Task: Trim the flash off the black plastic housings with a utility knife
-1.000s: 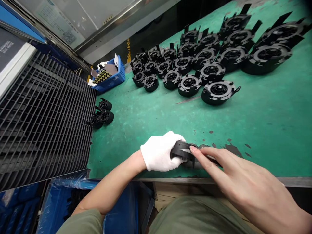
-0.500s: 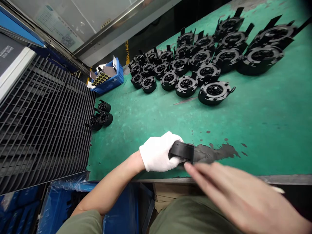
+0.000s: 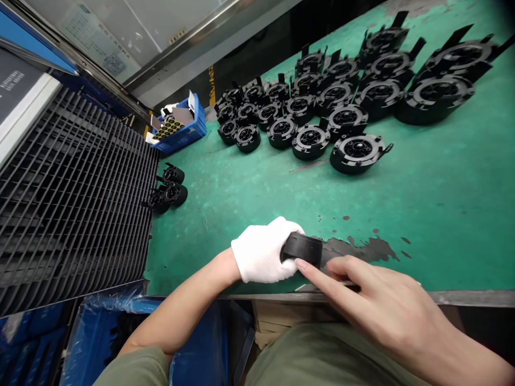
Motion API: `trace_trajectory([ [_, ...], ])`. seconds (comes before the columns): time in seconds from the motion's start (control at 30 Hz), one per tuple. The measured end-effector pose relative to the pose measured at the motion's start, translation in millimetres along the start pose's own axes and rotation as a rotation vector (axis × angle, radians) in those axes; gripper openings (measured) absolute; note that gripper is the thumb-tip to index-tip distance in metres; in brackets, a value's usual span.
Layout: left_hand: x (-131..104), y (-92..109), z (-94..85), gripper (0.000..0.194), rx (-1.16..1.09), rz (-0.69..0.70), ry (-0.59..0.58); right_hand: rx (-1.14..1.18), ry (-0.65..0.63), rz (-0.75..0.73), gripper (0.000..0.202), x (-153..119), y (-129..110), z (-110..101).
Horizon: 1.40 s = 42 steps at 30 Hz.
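Note:
My left hand [image 3: 263,253], in a white glove, is wrapped round a black round part [image 3: 303,248] just above the near edge of the green table. The part is tilted with its smooth side wall showing; its face is hidden. My bare right hand [image 3: 374,300] has its index finger stretched out to the lower side of the part, by the gloved fingertips. Its other fingers are curled, and whether anything is between them is hidden. Behind, rows of black round parts with grey ring faces [image 3: 358,153] stand on the green table [image 3: 249,187].
A blue bin [image 3: 185,134] with cards and a dotted sheet sits at the back left. Three more black parts [image 3: 175,194] stand by a dark slatted rack [image 3: 80,198]. Below the table edge is a plastic-lined blue crate [image 3: 92,332].
My right index fingertip has moved left along the underside of the held part, and its other fingers have curled in. The left hand keeps its hold.

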<state>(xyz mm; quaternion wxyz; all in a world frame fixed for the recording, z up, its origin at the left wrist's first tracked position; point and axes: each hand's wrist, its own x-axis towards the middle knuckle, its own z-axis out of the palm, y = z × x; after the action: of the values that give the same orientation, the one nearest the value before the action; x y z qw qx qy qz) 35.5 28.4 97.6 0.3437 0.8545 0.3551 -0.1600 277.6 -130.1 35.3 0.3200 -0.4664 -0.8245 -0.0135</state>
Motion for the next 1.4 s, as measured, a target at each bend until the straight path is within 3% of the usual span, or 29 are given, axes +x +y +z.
trace_trajectory([
  [0.07, 0, -1, 0.8, 0.053, -0.003, 0.001, 0.005, 0.0, 0.016, -0.061, 0.059, 3, 1, -1],
  [0.2, 1, 0, 3.6, 0.047, -0.011, -0.023, 0.032, 0.007, 0.04, -0.018, 0.022, 0, 8, -2],
  [0.4, 0, 0, 4.6, 0.051, 0.006, -0.021, 0.033, 0.025, 0.028, -0.012, 0.049, -6, 10, 3],
  [0.53, 0, -2, 5.2, 0.052, 0.02, -0.011, 0.037, 0.077, 0.03, -0.009, 0.04, 4, 9, 2],
  [0.67, 1, 0, 4.0, 0.049, 0.025, 0.003, 0.04, 0.049, 0.025, 0.053, 0.046, 10, 13, -3],
  [0.93, 0, 3, 3.4, 0.048, 0.029, -0.003, 0.055, -0.1, -0.071, -0.05, 0.035, 19, 25, -24],
  [1.1, 0, 6, 2.4, 0.048, 0.041, -0.011, 0.05, -0.079, -0.143, -0.089, 0.027, 25, 25, -25],
  [1.4, 0, 6, 1.2, 0.047, 0.054, 0.001, 0.036, -0.102, -0.188, -0.092, 0.04, 27, 18, -33],
])
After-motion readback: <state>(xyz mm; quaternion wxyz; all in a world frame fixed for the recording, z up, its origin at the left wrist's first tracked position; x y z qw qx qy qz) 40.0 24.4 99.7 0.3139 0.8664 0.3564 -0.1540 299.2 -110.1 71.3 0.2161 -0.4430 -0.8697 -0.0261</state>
